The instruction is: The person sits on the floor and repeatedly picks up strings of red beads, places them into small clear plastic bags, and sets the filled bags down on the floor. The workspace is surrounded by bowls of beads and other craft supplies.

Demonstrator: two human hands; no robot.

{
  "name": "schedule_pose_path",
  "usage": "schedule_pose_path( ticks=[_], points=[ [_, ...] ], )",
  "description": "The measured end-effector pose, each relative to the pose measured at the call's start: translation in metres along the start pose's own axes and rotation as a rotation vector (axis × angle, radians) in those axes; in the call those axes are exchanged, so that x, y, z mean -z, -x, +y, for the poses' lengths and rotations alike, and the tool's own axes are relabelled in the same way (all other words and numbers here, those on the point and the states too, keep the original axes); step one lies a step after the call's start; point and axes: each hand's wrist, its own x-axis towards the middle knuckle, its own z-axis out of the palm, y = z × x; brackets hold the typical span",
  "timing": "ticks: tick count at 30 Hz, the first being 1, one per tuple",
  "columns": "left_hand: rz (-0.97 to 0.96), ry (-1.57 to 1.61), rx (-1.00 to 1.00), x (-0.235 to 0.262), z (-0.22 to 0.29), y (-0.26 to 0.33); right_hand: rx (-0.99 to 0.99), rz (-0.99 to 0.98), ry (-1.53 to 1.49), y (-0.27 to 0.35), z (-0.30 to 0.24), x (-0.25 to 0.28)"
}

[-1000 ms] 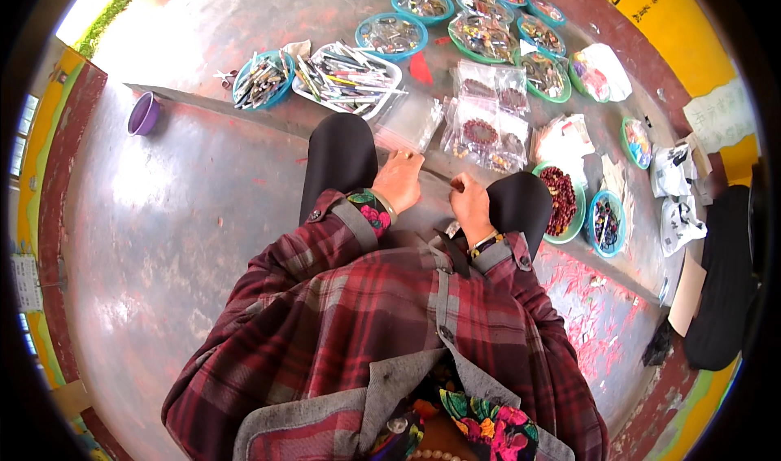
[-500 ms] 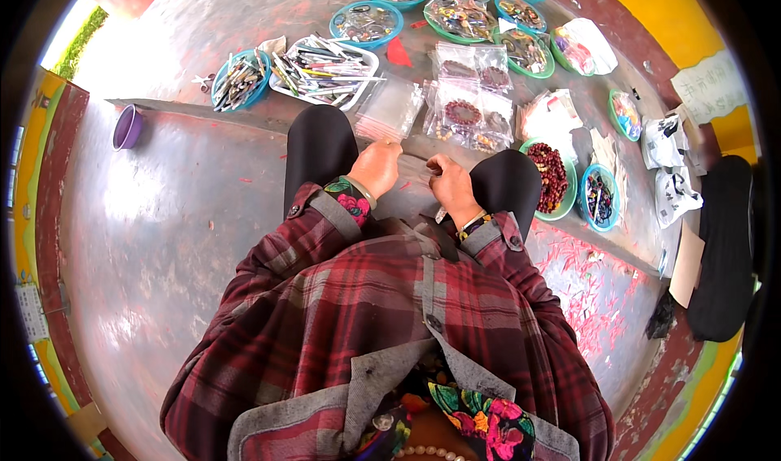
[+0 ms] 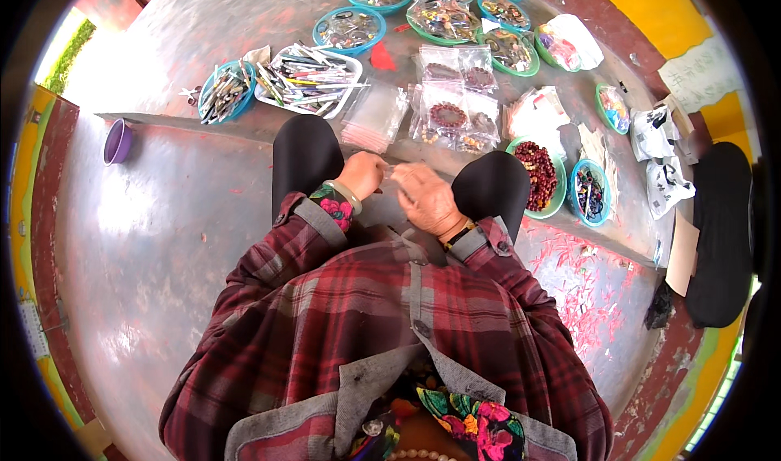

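My left hand (image 3: 363, 176) is closed, fingers curled and thumb pinched in, between my knees. Close against it, my right hand (image 3: 425, 199) has its back turned up and its fingers bent together toward the left fingertips. Whatever the fingers hold is too small or hidden to make out. Just beyond the hands lies a stack of clear plastic bags (image 3: 376, 118). To its right are bagged bracelets (image 3: 448, 115), one of them dark red. Past my right knee, a green bowl (image 3: 560, 186) holds dark red bead strings (image 3: 537, 176).
A white tray of pens (image 3: 352, 72) and a blue basket of pens (image 3: 228, 92) stand at the far left, by scissors (image 3: 190, 95). Several baskets of small bagged goods sit at the back. A blue bowl (image 3: 589, 193) is right; a purple bowl (image 3: 119, 142) is left.
My right hand has moved left and turned its back upward, closing the gap to my left hand. The whole view has shifted slightly, so the scene sits further left.
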Motion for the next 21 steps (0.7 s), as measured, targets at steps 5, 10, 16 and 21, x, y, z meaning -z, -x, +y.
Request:
schedule_pose_path(
  ticks=[5,10,16,21],
  points=[
    [-0.098,0.047,-0.002,-0.010,0.003,0.004,-0.216,-0.399,0.147,0.018,0.018,-0.018],
    [-0.009,-0.361,-0.234,-0.019,-0.009,-0.001,-0.065,-0.554,0.128,0.026,0.033,-0.026],
    [0.167,-0.471,-0.430,-0.022,-0.018,0.000,-0.155,-0.687,0.037,0.023,0.025,-0.020],
    [0.125,-0.579,-0.344,-0.020,-0.015,0.002,-0.161,-0.528,0.159,0.027,0.032,-0.023]
  ],
)
